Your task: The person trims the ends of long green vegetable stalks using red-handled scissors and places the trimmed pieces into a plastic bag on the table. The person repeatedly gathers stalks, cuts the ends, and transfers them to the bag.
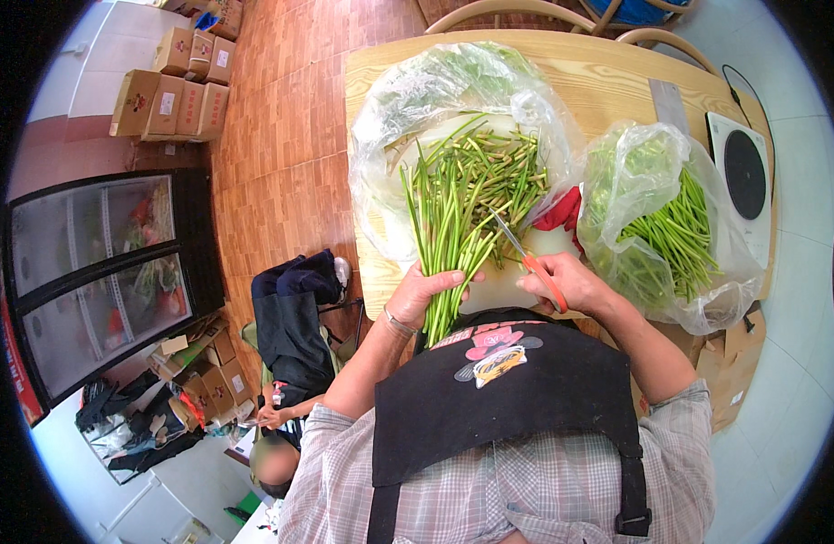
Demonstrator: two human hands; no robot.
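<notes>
A bundle of long green vegetable stems (451, 224) is gripped in my left hand (427, 289), tips pointing away from me. My right hand (566, 282) holds scissors with orange handles (546, 282); their blades lie beside the bundle's right edge. Behind and to the right of the bundle is a pile of short cut stem pieces (515, 163), within a large clear plastic bag (383, 156) on the wooden table (587, 61). A second clear bag (614, 156) with more green stems (679, 238) stands at the right. Red cloth (563, 212) lies between the bags.
An induction cooker (743, 173) and a flat metal blade (668, 102) are on the table's right side. Chairs (512, 8) stand beyond the far edge. A person (291, 347) sits at my left. Cardboard boxes (179, 105) and a glass-door refrigerator (104, 265) are farther left.
</notes>
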